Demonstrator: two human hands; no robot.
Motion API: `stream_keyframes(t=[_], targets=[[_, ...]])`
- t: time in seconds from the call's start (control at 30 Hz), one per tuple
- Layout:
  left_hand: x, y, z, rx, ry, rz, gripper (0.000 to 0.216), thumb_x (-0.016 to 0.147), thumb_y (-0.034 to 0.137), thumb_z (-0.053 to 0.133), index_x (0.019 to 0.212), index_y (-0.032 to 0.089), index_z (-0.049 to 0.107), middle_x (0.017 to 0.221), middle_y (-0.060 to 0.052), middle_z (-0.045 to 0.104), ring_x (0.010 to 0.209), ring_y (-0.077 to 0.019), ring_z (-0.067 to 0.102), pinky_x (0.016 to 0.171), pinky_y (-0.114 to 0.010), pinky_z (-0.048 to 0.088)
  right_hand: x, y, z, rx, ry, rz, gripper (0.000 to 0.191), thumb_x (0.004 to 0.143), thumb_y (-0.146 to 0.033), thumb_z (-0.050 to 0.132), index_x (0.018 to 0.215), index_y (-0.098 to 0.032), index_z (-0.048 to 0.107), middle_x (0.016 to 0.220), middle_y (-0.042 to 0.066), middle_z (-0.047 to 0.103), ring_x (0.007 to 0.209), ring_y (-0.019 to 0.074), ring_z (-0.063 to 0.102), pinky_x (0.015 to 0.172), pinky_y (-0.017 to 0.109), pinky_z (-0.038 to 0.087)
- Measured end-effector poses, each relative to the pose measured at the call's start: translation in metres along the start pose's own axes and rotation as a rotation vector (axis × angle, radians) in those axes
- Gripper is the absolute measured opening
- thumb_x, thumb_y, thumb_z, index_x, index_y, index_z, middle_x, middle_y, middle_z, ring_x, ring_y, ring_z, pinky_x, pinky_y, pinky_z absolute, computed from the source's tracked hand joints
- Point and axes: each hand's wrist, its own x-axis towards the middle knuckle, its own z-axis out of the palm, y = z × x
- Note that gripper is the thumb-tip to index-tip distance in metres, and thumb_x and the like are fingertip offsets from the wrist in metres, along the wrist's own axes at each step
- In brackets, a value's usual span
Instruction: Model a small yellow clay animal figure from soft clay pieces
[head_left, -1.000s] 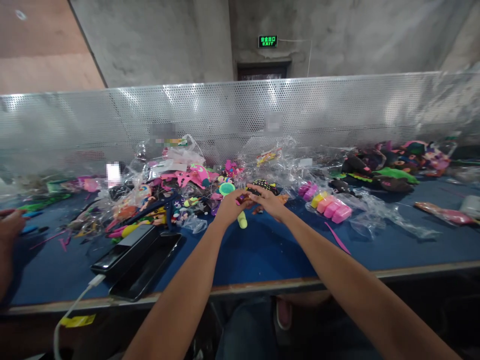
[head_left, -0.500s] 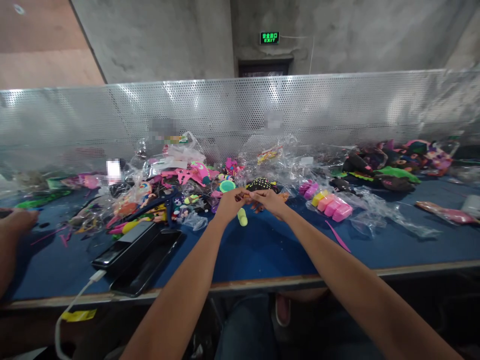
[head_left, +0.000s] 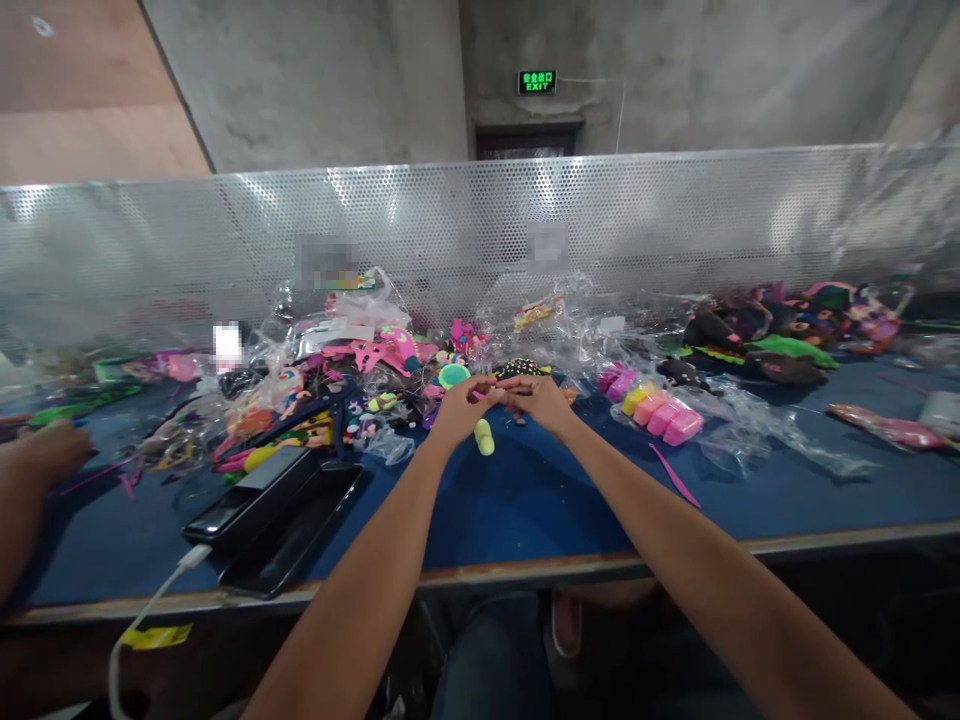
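My left hand (head_left: 459, 408) and my right hand (head_left: 541, 402) meet fingertip to fingertip over the blue table (head_left: 525, 500), both pinched on something small that I cannot make out. A yellow-green clay roll (head_left: 484, 437) lies on the table just below them. Behind my fingers sits a black dotted clay piece (head_left: 523, 368) and a round green piece (head_left: 453, 376).
Colourful clay figures in clear bags (head_left: 330, 370) pile up at the left. Pink and yellow clay blocks (head_left: 664, 410) lie to the right, dark figures (head_left: 765, 340) further right. Two phones (head_left: 277, 520) with a white cable rest near the front edge. Another person's hand (head_left: 37, 460) is at far left. A perforated metal screen (head_left: 480, 240) backs the table.
My hands stay together with only small finger movements. The other person's hand at the left has moved further onto the table.
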Motion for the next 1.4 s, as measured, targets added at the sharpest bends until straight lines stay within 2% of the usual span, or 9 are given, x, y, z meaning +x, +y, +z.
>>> stream_keyframes(t=[0.17, 0.47, 0.67, 0.77, 0.93, 1.1, 1.17, 1.27, 1.4], targets=[[0.002, 0.001, -0.003, 0.083, -0.040, -0.056, 0.042, 0.076, 0.053, 0.055, 0.083, 0.014, 0.071, 0.060, 0.000, 0.060, 0.056, -0.0121, 0.052, 0.054, -0.023, 0.038, 0.000, 0.000, -0.001, -0.137, -0.027, -0.116, 0.024, 0.069, -0.034, 0.066, 0.084, -0.016, 0.072, 0.070, 0.001, 0.069, 0.053, 0.0106, 0.056, 0.048, 0.021, 0.045], [0.005, 0.002, -0.002, -0.028, -0.080, -0.083, 0.038, 0.077, 0.052, 0.054, 0.074, 0.014, 0.063, 0.060, 0.001, 0.057, 0.053, -0.0104, 0.050, 0.053, -0.022, 0.038, -0.002, -0.010, -0.001, -0.292, 0.042, -0.161, 0.019, 0.076, -0.029, 0.059, 0.083, -0.017, 0.071, 0.074, 0.001, 0.068, 0.053, 0.0094, 0.055, 0.048, 0.020, 0.042], [0.005, 0.002, -0.003, -0.038, -0.029, -0.125, 0.042, 0.075, 0.055, 0.055, 0.067, 0.014, 0.061, 0.053, 0.002, 0.052, 0.050, -0.0099, 0.047, 0.051, -0.022, 0.035, 0.002, 0.000, -0.002, -0.327, 0.010, -0.296, 0.030, 0.072, -0.026, 0.067, 0.101, -0.019, 0.069, 0.090, 0.003, 0.071, 0.080, 0.0157, 0.062, 0.072, 0.026, 0.048], [0.004, 0.001, -0.002, -0.038, -0.053, -0.154, 0.044, 0.076, 0.056, 0.053, 0.066, 0.014, 0.062, 0.053, 0.002, 0.053, 0.051, -0.0107, 0.049, 0.052, -0.023, 0.037, 0.004, 0.006, -0.003, -0.346, 0.024, -0.362, 0.021, 0.074, -0.030, 0.067, 0.092, -0.021, 0.072, 0.090, 0.003, 0.070, 0.084, 0.0168, 0.063, 0.077, 0.028, 0.046], [0.005, 0.000, 0.000, -0.122, -0.084, -0.220, 0.046, 0.073, 0.058, 0.055, 0.067, 0.013, 0.064, 0.061, -0.001, 0.060, 0.053, -0.0113, 0.051, 0.054, -0.024, 0.039, 0.002, 0.001, -0.005, -0.362, 0.061, -0.400, 0.019, 0.076, -0.037, 0.065, 0.077, -0.020, 0.073, 0.075, 0.002, 0.068, 0.071, 0.0148, 0.060, 0.069, 0.026, 0.046], [0.006, 0.003, -0.001, -0.244, -0.128, -0.172, 0.041, 0.073, 0.054, 0.057, 0.069, 0.014, 0.061, 0.064, 0.000, 0.059, 0.057, -0.0104, 0.052, 0.058, -0.024, 0.041, -0.001, -0.006, 0.001, -0.187, 0.063, -0.244, 0.028, 0.073, -0.045, 0.065, 0.077, -0.018, 0.071, 0.073, 0.002, 0.064, 0.054, 0.0110, 0.054, 0.050, 0.023, 0.045], [0.006, 0.003, -0.002, -0.235, -0.120, -0.159, 0.039, 0.073, 0.053, 0.057, 0.069, 0.015, 0.060, 0.062, 0.001, 0.057, 0.056, -0.0102, 0.051, 0.058, -0.023, 0.041, 0.001, -0.005, 0.002, -0.054, 0.132, -0.165, 0.033, 0.071, -0.049, 0.065, 0.077, -0.017, 0.069, 0.067, 0.001, 0.061, 0.050, 0.0103, 0.052, 0.046, 0.023, 0.045], [0.006, 0.001, -0.003, -0.166, -0.049, -0.142, 0.037, 0.074, 0.052, 0.057, 0.072, 0.015, 0.060, 0.057, 0.002, 0.054, 0.052, -0.0097, 0.049, 0.054, -0.023, 0.040, 0.006, -0.001, -0.004, 0.159, 0.361, -0.091, 0.038, 0.066, -0.051, 0.067, 0.081, -0.016, 0.068, 0.068, 0.001, 0.060, 0.053, 0.0107, 0.052, 0.045, 0.023, 0.046], [0.006, -0.001, -0.005, -0.102, 0.045, -0.119, 0.039, 0.075, 0.049, 0.058, 0.089, 0.014, 0.066, 0.057, 0.002, 0.055, 0.051, -0.0097, 0.049, 0.052, -0.023, 0.039, 0.011, 0.003, -0.017, 0.210, 0.511, -0.062, 0.043, 0.067, -0.052, 0.065, 0.091, -0.017, 0.069, 0.078, 0.002, 0.061, 0.056, 0.0088, 0.049, 0.046, 0.022, 0.045]])
